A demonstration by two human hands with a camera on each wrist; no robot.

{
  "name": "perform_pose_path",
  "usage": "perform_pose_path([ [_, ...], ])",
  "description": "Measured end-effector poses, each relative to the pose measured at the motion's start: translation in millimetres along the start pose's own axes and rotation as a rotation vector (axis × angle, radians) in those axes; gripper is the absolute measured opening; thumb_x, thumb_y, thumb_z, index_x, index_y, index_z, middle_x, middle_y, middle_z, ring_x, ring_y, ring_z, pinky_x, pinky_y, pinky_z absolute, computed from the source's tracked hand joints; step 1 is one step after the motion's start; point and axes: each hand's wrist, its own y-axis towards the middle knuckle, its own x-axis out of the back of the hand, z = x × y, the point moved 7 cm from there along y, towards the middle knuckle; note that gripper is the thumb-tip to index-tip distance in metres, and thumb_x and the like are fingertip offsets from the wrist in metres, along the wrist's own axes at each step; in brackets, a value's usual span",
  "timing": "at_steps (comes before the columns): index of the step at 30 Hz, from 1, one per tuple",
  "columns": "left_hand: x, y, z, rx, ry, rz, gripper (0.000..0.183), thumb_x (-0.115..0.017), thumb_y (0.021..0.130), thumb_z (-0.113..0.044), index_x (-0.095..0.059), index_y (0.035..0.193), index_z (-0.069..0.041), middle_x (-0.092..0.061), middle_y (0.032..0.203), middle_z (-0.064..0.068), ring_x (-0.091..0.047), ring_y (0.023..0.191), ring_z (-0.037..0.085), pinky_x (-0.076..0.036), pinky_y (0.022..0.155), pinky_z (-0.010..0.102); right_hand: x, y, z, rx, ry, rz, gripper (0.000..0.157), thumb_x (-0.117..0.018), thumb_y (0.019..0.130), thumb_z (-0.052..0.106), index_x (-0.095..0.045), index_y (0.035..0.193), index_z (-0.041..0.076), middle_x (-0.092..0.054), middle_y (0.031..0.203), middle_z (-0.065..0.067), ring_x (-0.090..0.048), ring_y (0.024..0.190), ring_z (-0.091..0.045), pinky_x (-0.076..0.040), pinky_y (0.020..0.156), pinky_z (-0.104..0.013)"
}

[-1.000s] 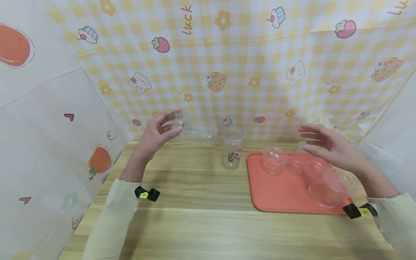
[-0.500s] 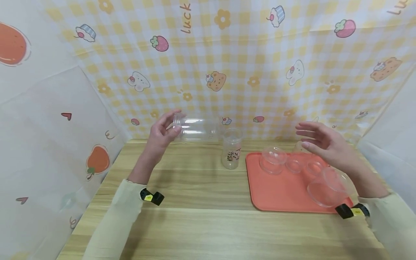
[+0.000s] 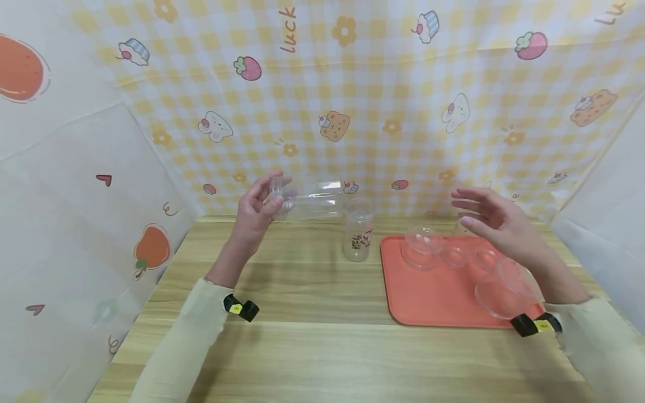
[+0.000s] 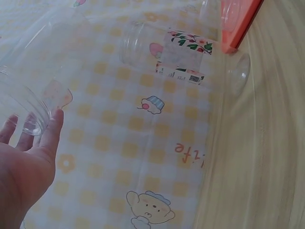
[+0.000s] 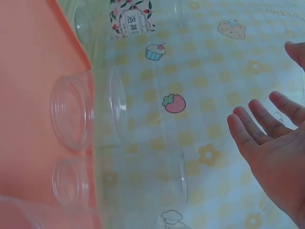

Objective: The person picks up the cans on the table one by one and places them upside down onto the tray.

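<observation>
My left hand [image 3: 253, 214] grips a clear plastic jar [image 3: 316, 200] by its ringed neck end, fingers and thumb around it. The jar lies sideways in the air, its far end pointing right, above the table. Just right of that end stands a clear jar with a floral label [image 3: 360, 239], upright on the table. In the left wrist view the held jar [image 4: 52, 50] is partly cut off by the frame. My right hand [image 3: 499, 224] hovers over the back of the tray with fingers apart and holding nothing; the right wrist view shows its fingers [image 5: 259, 119] spread.
An orange tray [image 3: 428, 302] on the right carries several clear containers, among them a wide jar [image 3: 422, 249] at its back left and a large one [image 3: 504, 291] tilted near its right edge. A patterned cloth [image 3: 393, 73] hangs behind the wooden table [image 3: 312, 352].
The held jar has turned in my left hand's grip and shifted slightly right; its far end now sits above the labelled jar's left side. My right hand has drifted a little left.
</observation>
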Motion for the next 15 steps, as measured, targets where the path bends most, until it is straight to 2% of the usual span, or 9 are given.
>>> perform_pose_path([
  [4,0.9,0.3,2.6,0.004,-0.003,-0.031,0.057,-0.066,0.094,-0.011,-0.047,0.146,0.0,-0.052,0.143,0.019,-0.057,0.123,0.041,-0.055,0.095,0.041,-2.4,2,2,-0.003,0.043,-0.033,0.052,-0.058,0.098,-0.011,-0.044,0.147,-0.004,-0.055,0.141,-0.013,-0.059,0.123,-0.017,-0.053,0.093,-0.025],
  [9,-1.0,-0.5,5.8,0.016,-0.033,-0.053,0.052,-0.062,0.093,-0.005,-0.051,0.144,-0.004,-0.052,0.143,0.02,-0.055,0.124,0.045,-0.055,0.095,0.042,-6.6,5,3,0.01,0.104,-0.058,0.05,-0.057,0.098,-0.011,-0.045,0.146,-0.005,-0.054,0.142,-0.014,-0.058,0.124,-0.019,-0.051,0.096,-0.025],
  [15,-7.2,-2.4,11.0,0.03,-0.067,-0.046,0.051,-0.067,0.092,-0.008,-0.054,0.142,-0.007,-0.053,0.141,0.02,-0.058,0.121,0.039,-0.054,0.096,0.042,-13.1,6,1,0.053,0.187,-0.04,0.049,-0.056,0.097,-0.014,-0.044,0.145,-0.008,-0.053,0.142,-0.016,-0.056,0.127,-0.021,-0.05,0.099,-0.028],
])
